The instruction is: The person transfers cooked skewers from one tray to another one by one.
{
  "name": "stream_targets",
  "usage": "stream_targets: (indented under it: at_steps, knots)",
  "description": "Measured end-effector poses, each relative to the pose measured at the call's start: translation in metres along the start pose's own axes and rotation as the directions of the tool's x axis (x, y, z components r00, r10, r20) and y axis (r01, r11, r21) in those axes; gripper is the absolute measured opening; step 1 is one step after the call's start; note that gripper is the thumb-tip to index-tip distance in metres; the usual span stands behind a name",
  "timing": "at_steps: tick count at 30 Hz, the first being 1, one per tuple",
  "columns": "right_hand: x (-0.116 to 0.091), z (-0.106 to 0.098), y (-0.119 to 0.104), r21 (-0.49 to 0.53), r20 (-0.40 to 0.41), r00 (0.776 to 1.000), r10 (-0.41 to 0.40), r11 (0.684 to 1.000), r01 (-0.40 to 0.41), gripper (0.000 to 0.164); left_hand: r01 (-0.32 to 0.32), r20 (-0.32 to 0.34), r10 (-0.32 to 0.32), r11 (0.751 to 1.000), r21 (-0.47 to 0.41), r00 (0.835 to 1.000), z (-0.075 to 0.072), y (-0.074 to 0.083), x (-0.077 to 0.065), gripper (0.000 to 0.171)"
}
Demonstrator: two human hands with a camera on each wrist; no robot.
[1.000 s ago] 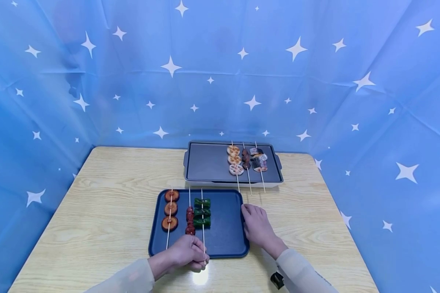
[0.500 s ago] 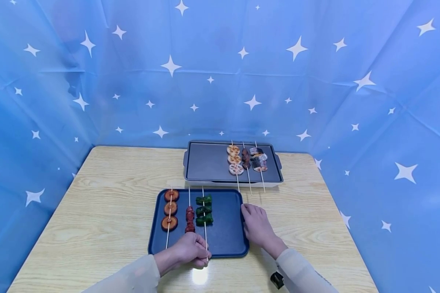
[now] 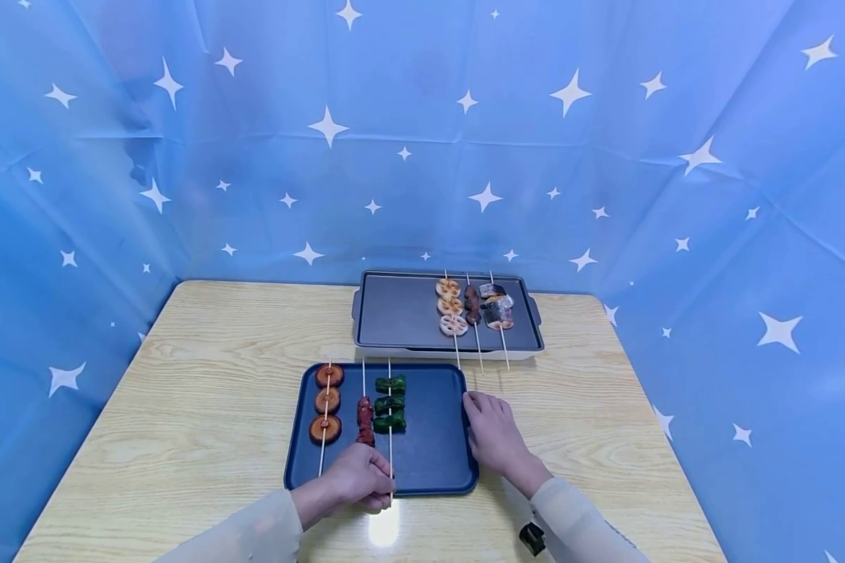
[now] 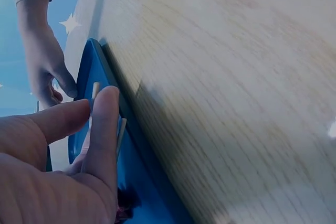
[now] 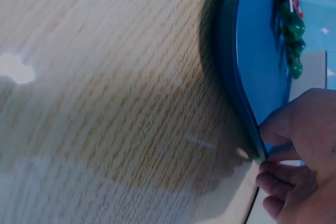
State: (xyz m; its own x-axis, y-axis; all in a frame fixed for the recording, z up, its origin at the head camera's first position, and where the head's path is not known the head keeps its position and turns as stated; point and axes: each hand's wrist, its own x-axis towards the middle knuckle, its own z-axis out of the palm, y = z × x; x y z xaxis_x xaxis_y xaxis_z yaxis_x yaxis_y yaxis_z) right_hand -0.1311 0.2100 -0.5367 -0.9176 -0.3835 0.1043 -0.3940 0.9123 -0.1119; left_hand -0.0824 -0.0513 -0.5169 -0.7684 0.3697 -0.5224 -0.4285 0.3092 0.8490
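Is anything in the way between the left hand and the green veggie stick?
No, nothing visible: the left hand pinches the green vegetable skewer near the bare end of its stick. The red meat skewer lies close beside the green pieces, on their left, not in between.

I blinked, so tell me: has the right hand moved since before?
No. In the head view, the right hand still holds the tray, in the same spot relative to the griddle.
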Motion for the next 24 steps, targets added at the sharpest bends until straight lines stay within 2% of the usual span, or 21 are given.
stream_targets:
  at_steps: [7, 13, 20, 24]
  knots:
    - [0.0, 0.002, 0.001, -0.002, -0.005, 1.0, 0.003, 1.0, -0.003, 0.051, 0.011, -0.007, -0.01, 0.998, 0.068, 1.0, -0.003, 0.001, 0.001, 0.01]
    - [0.0, 0.003, 0.002, -0.004, 0.004, 1.0, 0.003, 1.0, -0.003, 0.051, 0.026, 0.003, -0.027, 0.996, 0.085, 1.0, -0.005, 0.002, 0.0, 0.012]
    - [0.0, 0.004, 0.002, -0.01, 0.001, 1.0, 0.0, 1.0, 0.0, 0.051, 0.022, 0.027, -0.025, 0.996, 0.084, 0.999, -0.012, 0.007, -0.003, 0.021]
    - [0.0, 0.003, 0.002, -0.011, 0.002, 1.0, 0.001, 1.0, -0.001, 0.051, 0.007, 0.045, -0.011, 0.997, 0.082, 0.999, -0.018, 0.012, -0.004, 0.021]
